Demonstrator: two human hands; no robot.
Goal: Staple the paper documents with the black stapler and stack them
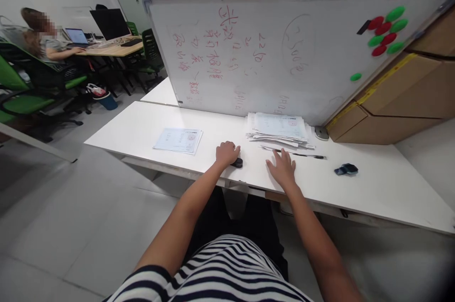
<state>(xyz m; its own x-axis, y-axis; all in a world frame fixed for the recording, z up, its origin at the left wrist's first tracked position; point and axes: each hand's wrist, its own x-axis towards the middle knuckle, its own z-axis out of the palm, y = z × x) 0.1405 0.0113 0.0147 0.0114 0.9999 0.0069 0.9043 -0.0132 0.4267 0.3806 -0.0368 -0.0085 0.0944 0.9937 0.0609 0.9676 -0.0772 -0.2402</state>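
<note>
My left hand [227, 153] is closed over a small black object [237, 163] near the front edge of the white desk [142, 124]. Only the object's near end shows, so its kind is hidden. My right hand [283, 168] lies palm down with fingers apart, its fingertips by a narrow paper strip [265, 147] and a thin black pen-like stick [309, 155]. Behind them is a thick, uneven stack of printed papers [279, 125]. To the left lies a smaller, neater pile of bluish printed sheets [178, 141].
A whiteboard [220, 55] with red writing and magnets stands along the desk's back. Cardboard boxes [408, 88] are at the right. A dark wristwatch [346, 169] lies on the desk's right part. Another person [57, 50] sits at a separate desk, far left.
</note>
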